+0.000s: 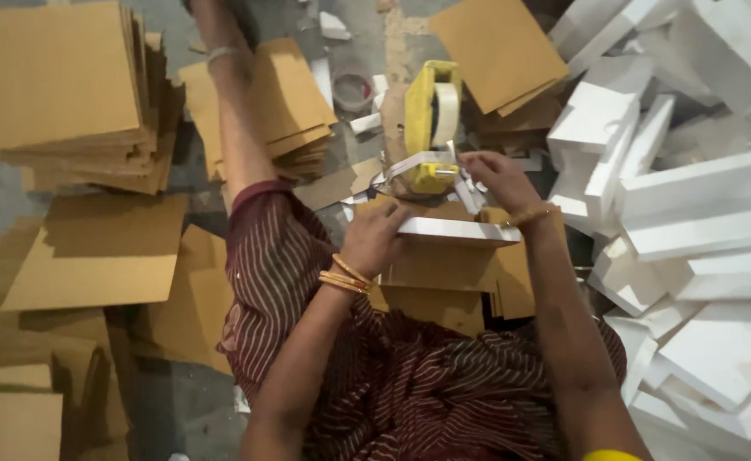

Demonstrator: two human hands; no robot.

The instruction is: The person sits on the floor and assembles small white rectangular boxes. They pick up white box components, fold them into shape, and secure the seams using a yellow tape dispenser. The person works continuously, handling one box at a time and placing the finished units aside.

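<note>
Head view looks straight down on a flat white box [457, 230] held across the person's lap, just in front of a yellow tape dispenser [431, 124] that stands on the floor. A strip of white tape [414, 164] runs from the dispenser's mouth toward the box, so the taping of this piece looks under way rather than finished; whether the strip already sticks to the box I cannot tell.

The left hand [375, 237] lies curled over the near left end of the box, fingers folded down on its edge and pressing it steady. The right hand [497, 177] reaches to the dispenser's front, fingertips drawn together as if pinching the tape end or the box's far corner; the exact grip is too small to make out.

Under the box lie a few brown cardboard sheets [444, 277] on the lap. To the right rises a big heap of white boxes [691, 213] of the same make, which I judge to be pieces already done or waiting; the pictures do not settle which. To the left and ahead stand stacks of brown cardboard sheets [60, 85], with more loose sheets on the grey floor [179, 401], and a small round container [354, 90] sits beyond the dispenser.
</note>
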